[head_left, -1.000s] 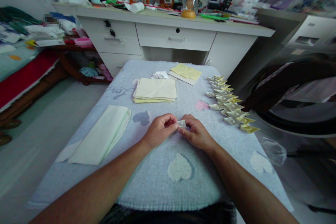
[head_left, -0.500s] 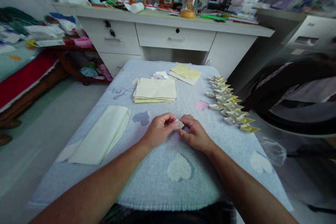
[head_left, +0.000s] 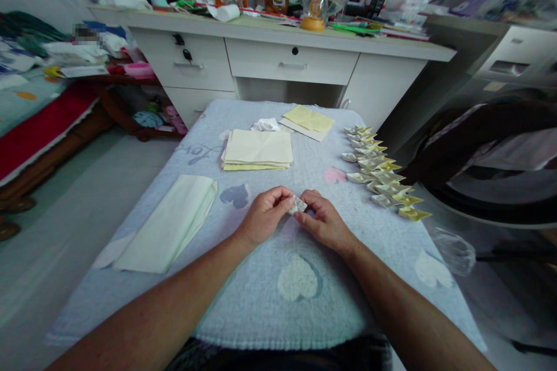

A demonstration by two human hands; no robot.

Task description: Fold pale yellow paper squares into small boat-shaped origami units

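A small folded piece of paper [head_left: 297, 205], pale with printed marks, sits between my two hands above the cloth-covered table. My left hand [head_left: 266, 213] pinches its left side between thumb and fingers. On the other side my right hand [head_left: 321, 218] has its thumb and curled fingers closed at the paper's right edge. To the right stand rows of folded paper boats [head_left: 383, 177], white and yellow. Beyond my hands lies a stack of cream and yellow sheets [head_left: 257, 149]. A long folded pale-green paper [head_left: 169, 226] rests on the left.
Yellow and white sheets [head_left: 308, 120] and a crumpled white tissue [head_left: 265, 124] lie at the table's far side. Behind is a cluttered white desk [head_left: 291, 61]. A washing machine [head_left: 517, 69] stands at right, a bed [head_left: 47, 122] at left. A clear plastic bag [head_left: 455, 250] hangs by the right edge.
The fingers have shifted slightly around the folded paper, and more of its printed face shows now. Both hands stay in nearly the same place; everything else is unchanged.
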